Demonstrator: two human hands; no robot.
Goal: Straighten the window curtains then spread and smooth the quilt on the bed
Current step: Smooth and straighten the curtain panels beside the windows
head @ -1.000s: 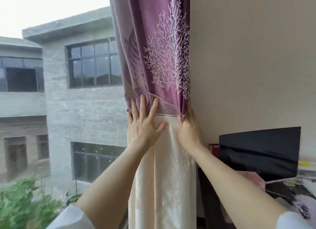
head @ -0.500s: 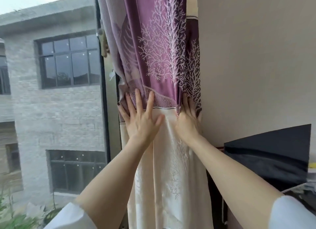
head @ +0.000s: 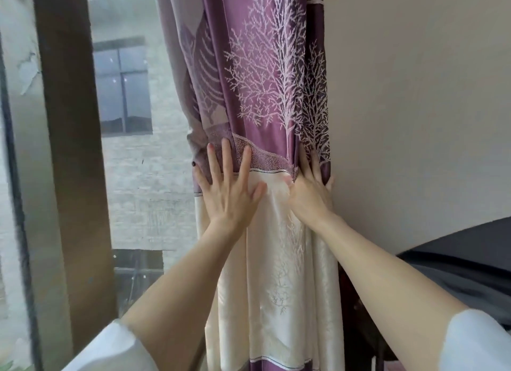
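Fingers [head: 228,163] of left hand [head: 229,196] splayed straight, pressed flat on curtain [head: 262,94] at its purple-cream seam, right hand [head: 309,193] flat just beside it, fingers straight, tucked into right fold by wall [head: 414,107], curtain gathered between window frame [head: 69,149] and wall

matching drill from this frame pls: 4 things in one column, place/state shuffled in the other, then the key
Things
1. left hand
2. right hand
3. curtain
4. window frame post

Places/states
A. gathered in folds beside the wall, purple above, cream below
B. flat, fingers spread, on the curtain's front
C. dark upright at the left of view
D. at the curtain's wall-side edge, fingers partly in a fold

Pairs: 1-B, 2-D, 3-A, 4-C
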